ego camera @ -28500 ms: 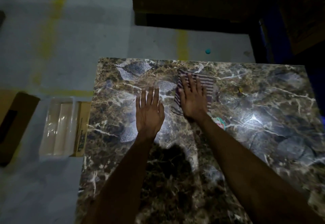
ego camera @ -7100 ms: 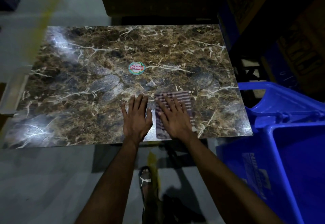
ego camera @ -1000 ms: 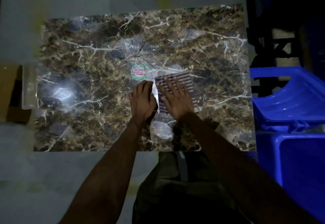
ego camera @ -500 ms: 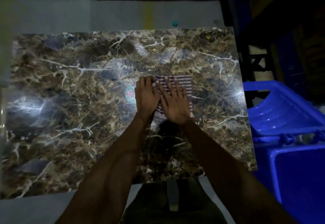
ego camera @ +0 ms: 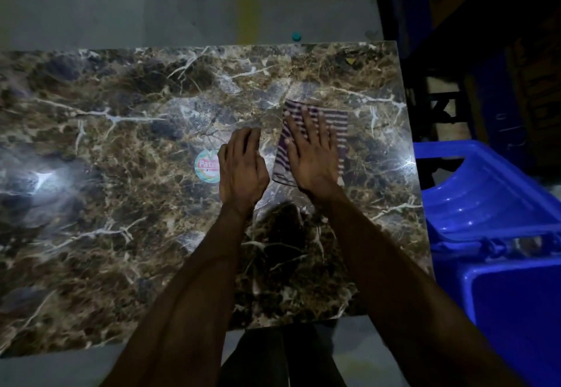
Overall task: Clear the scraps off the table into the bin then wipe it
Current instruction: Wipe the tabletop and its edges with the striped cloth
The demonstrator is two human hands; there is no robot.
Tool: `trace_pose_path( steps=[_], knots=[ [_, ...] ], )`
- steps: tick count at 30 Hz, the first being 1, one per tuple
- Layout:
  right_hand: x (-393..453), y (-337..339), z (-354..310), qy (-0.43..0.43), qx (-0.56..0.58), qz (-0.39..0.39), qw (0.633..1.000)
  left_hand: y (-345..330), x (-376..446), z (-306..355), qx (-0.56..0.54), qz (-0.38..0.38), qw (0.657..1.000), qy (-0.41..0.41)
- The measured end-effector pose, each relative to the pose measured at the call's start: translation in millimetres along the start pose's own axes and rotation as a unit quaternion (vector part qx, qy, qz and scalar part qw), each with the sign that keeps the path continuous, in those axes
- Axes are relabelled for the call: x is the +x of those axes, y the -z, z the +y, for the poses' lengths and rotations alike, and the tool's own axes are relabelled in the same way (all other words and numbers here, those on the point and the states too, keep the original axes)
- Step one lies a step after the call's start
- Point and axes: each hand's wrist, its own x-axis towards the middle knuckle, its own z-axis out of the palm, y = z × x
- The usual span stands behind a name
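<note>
Marble table [ego camera: 121, 234]: striped cloth [ego camera: 340, 122] under right hand [ego camera: 312, 155].

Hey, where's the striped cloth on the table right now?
In the head view the striped cloth lies flat on the marble table, right of centre, under the right hand, with the left hand just beside it.

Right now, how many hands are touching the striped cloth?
1. The right hand lies flat on the cloth, fingers spread. The left hand rests on the table beside it, next to the round sticker, apparently not touching the cloth.
</note>
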Motion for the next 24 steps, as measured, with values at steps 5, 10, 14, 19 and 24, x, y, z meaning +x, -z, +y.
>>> trace_pose_path(
  steps=[5, 10, 14, 19, 24],
  knots=[
    [-44.8, 1.8, 12.8, 0.129, -0.005, -0.055, 0.99, 2.6, -0.8, 0.2, -0.073, 0.008, 0.997, 0.015],
    [-52.0, 15.0, 58.9, 0.075, -0.006, -0.066, 0.995, 3.5, -1.6, 2.2, -0.076, -0.011, 0.997, -0.005],
    [-21.5, 10.1, 42.9, 0.005, 0.001, -0.028, 1.0, 0.3, -1.7, 0.6, -0.05, -0.016, 0.999, -0.008],
    [-25.8, 4.6, 16.6, 0.041, 0.013, -0.046, 0.998, 0.0, -2.3, 0.3, -0.038, -0.013, 0.999, -0.022],
    [-61.8, 11.5, 48.0, 0.14, -0.015, -0.062, 0.988, 1.4, -2.3, 1.4, -0.039, -0.015, 0.999, -0.024]
  ],
)
